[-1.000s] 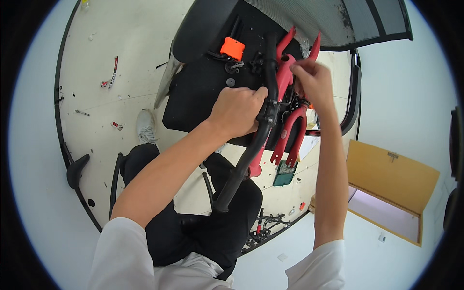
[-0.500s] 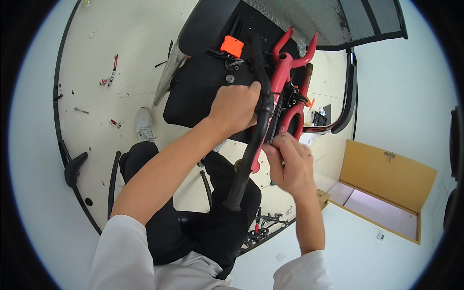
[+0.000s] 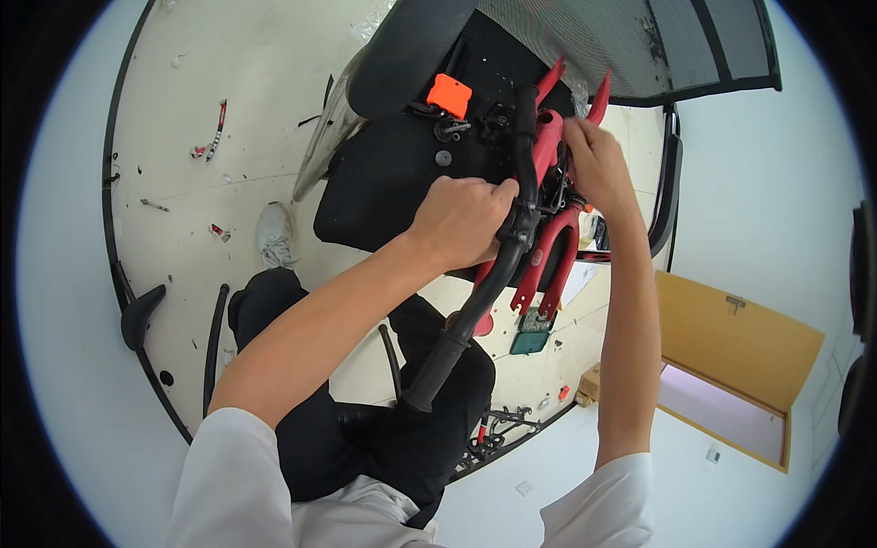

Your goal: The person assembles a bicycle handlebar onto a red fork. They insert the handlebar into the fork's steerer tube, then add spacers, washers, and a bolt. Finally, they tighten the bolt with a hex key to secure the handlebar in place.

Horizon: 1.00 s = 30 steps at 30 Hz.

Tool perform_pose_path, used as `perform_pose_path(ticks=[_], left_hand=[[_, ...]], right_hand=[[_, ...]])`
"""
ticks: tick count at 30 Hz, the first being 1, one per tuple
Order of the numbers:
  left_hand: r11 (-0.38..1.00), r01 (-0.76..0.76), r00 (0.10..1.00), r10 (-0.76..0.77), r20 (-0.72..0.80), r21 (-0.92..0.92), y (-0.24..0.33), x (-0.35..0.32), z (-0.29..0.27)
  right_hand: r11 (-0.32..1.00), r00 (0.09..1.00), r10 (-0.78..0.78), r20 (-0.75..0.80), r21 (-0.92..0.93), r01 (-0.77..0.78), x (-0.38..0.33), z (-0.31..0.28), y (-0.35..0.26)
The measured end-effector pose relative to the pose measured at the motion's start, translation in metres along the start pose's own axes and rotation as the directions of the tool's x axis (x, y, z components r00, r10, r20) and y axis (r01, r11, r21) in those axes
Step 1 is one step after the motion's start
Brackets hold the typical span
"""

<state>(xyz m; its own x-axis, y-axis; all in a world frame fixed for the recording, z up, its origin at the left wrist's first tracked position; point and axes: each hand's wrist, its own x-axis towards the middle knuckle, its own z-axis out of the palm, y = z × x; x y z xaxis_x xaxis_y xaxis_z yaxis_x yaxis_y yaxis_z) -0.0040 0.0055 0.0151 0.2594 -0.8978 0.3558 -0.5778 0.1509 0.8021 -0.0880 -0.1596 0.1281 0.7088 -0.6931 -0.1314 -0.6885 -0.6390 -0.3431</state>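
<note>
- A black chair seat (image 3: 365,196) is bearing the red bicycle frame (image 3: 548,137) at right.
- Left hand (image 3: 464,219) is gripping the handlebar (image 3: 486,294) mid-length.
- Right hand (image 3: 598,169) is curling farther right, hold unclear; seemingly fastener work, needing steady bracing.

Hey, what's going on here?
A person's left hand grips a black handlebar over a black chair seat. Their right hand is up beside a red frame part and a red fork, its fingers curled; whether it holds anything is hard to tell. An orange block sits on the seat.
</note>
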Motion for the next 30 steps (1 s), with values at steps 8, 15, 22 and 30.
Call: perform_pose_path(ticks=[8,15,22,30], left_hand=[[0.976,0.152,0.987,-0.158,-0.026,-0.153,-0.001,0.001,-0.006],[0.923,0.264,0.961,-0.275,0.0,-0.279,-0.004,0.005,-0.009],[0.926,0.272,0.96,-0.28,0.007,-0.26,-0.001,0.005,-0.01],[0.943,0.262,0.965,-0.257,0.054,-0.207,-0.005,0.001,-0.005]], right_hand=[[0.991,0.99,0.035,-0.135,0.13,-0.017,-0.087,0.033,0.046],[0.983,0.996,0.076,-0.054,0.171,-0.066,-0.163,0.027,-0.036],[0.923,0.926,-0.377,0.028,-0.071,0.378,-0.147,0.015,-0.063],[0.359,0.452,-0.87,0.197,-0.376,0.854,-0.078,0.003,-0.07]])
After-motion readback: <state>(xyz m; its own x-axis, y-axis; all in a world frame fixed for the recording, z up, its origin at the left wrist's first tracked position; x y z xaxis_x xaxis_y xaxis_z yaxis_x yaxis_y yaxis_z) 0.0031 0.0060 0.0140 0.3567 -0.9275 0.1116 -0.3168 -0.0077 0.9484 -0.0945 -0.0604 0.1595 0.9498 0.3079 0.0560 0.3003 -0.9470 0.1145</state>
